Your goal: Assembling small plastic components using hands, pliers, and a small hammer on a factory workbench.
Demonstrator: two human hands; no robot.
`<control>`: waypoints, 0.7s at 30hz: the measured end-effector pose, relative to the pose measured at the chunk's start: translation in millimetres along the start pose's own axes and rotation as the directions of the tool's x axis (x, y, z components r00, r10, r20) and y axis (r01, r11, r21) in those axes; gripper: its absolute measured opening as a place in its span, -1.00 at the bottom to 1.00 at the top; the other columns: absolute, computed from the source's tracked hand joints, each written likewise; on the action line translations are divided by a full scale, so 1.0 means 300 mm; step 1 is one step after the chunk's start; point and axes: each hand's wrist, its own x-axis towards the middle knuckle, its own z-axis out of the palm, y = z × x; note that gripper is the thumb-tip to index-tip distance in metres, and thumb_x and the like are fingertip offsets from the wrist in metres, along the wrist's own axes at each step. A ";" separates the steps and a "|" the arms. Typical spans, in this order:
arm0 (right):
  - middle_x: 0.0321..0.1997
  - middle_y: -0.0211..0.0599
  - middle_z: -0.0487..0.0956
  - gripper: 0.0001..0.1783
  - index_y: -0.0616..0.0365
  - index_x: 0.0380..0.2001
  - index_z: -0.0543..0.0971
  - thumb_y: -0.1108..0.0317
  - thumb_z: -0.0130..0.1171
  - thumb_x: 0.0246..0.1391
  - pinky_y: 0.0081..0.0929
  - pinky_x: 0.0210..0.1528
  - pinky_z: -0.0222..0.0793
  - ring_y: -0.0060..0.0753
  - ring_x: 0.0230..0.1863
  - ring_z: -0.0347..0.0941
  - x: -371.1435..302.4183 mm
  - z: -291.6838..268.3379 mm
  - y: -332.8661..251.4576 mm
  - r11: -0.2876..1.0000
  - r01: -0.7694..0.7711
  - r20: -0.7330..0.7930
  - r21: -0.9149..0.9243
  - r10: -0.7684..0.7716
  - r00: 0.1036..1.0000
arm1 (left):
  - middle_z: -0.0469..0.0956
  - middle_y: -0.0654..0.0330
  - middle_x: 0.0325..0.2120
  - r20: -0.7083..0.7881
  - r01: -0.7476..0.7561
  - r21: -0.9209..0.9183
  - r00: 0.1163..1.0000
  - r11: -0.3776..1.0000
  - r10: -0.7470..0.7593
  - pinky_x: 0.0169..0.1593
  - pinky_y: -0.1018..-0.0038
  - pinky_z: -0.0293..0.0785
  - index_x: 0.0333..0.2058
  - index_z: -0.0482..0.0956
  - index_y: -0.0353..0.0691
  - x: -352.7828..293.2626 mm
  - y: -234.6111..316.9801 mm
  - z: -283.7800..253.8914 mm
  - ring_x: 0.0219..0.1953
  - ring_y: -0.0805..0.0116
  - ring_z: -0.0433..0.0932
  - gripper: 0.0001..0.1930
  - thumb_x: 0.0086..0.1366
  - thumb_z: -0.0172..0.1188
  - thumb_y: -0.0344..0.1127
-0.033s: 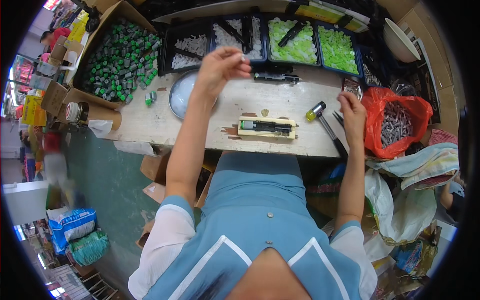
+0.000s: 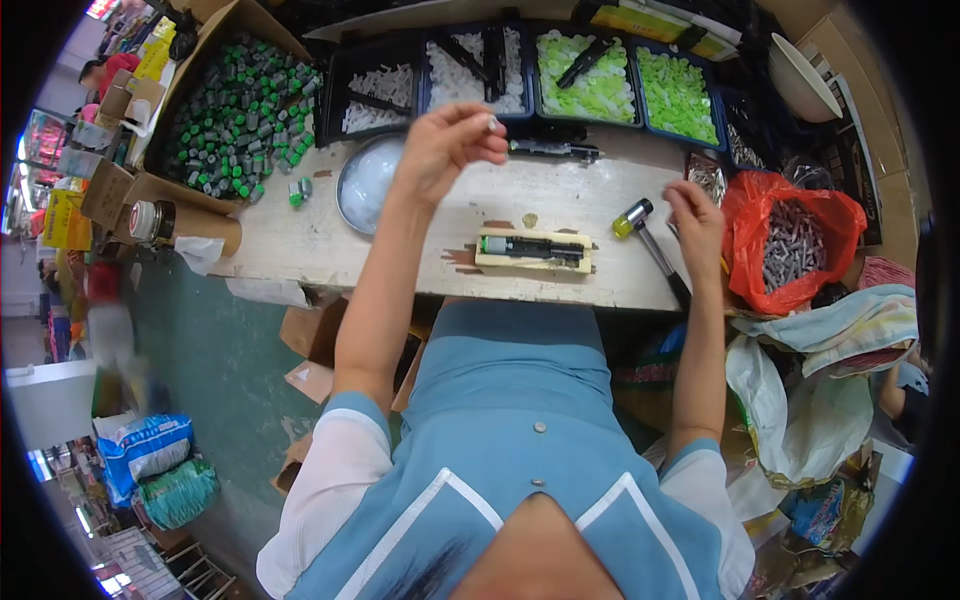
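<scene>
My left hand (image 2: 455, 150) is raised over the bench, in front of the bins of white pieces. Between its thumb and fingertips it pinches a small white piece (image 2: 492, 123). My right hand (image 2: 697, 225) hovers beside the hammer (image 2: 648, 238), which has a yellow-and-black head. Its thumb and fingers are drawn together, and what they hold, if anything, is too small to make out. Between the hands, a cream block (image 2: 490, 262) cradles a black assembly (image 2: 535, 248) with a green-and-grey end. Another black assembly (image 2: 552, 151) lies farther back on the bench.
A carton (image 2: 165, 185) of green-and-grey cylinders stands left, by a round dish (image 2: 345, 185). Bins of white pieces (image 2: 378, 100) and green pieces (image 2: 675, 98) line the back. A red bag (image 2: 745, 260) of grey parts sits right. A jar (image 2: 145, 222) stands at the left edge.
My left hand has moved slightly down and right, still pinching the white piece. My right hand has shifted a little left, nearer the hammer.
</scene>
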 end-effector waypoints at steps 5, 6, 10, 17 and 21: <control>-0.44 -0.48 0.53 -0.89 0.20 -0.34 0.54 0.45 0.11 0.04 -0.80 -0.54 0.14 -0.77 -0.55 0.29 -0.093 0.173 -0.119 0.938 -0.076 0.294 0.337 -0.028 0.955 | 0.53 0.03 -0.40 0.064 0.148 -0.273 0.989 0.951 -0.136 -0.35 0.41 0.57 -0.24 0.48 -0.40 -0.186 -0.153 0.047 -0.41 0.30 0.56 -0.81 0.14 0.14 -0.50; -0.45 -0.48 0.52 -0.89 0.22 -0.34 0.53 0.45 0.09 0.05 -0.79 -0.53 0.14 -0.77 -0.55 0.28 -0.104 0.200 -0.133 0.928 -0.125 0.338 0.351 -0.001 0.941 | 0.53 0.04 -0.41 0.070 0.170 -0.296 0.985 0.940 -0.156 -0.35 0.44 0.57 -0.26 0.49 -0.40 -0.221 -0.162 0.063 -0.41 0.32 0.56 -0.82 0.12 0.16 -0.52; -0.49 -0.54 0.44 -0.91 0.21 -0.36 0.50 0.44 0.06 0.08 -0.79 -0.51 0.12 -0.77 -0.53 0.24 -0.141 0.271 -0.180 0.877 -0.181 0.427 0.445 -0.030 0.904 | 0.53 0.08 -0.44 0.046 0.152 -0.176 0.988 0.973 -0.146 -0.38 0.46 0.57 -0.30 0.51 -0.39 -0.298 -0.190 0.072 -0.46 0.36 0.56 -0.84 0.09 0.18 -0.56; -0.47 -0.58 0.39 -0.92 0.20 -0.38 0.47 0.42 0.05 0.10 -0.78 -0.41 0.13 -0.77 -0.46 0.22 -0.160 0.307 -0.192 0.922 -0.077 0.509 0.380 -0.139 0.849 | 0.47 0.17 -0.46 0.079 0.090 0.014 0.993 0.996 -0.091 -0.44 0.53 0.56 -0.17 0.42 -0.39 -0.337 -0.177 0.094 -0.49 0.43 0.54 -0.71 0.08 0.18 -0.57; -0.44 -0.53 0.40 -0.92 0.19 -0.38 0.47 0.42 0.04 0.11 -0.73 -0.32 0.18 -0.70 -0.38 0.26 -0.163 0.309 -0.200 0.945 0.000 0.528 0.328 -0.184 0.829 | 0.47 0.16 -0.45 0.099 0.079 0.077 0.991 0.994 -0.087 -0.44 0.53 0.55 -0.13 0.38 -0.39 -0.337 -0.174 0.095 -0.49 0.43 0.53 -0.66 0.08 0.19 -0.57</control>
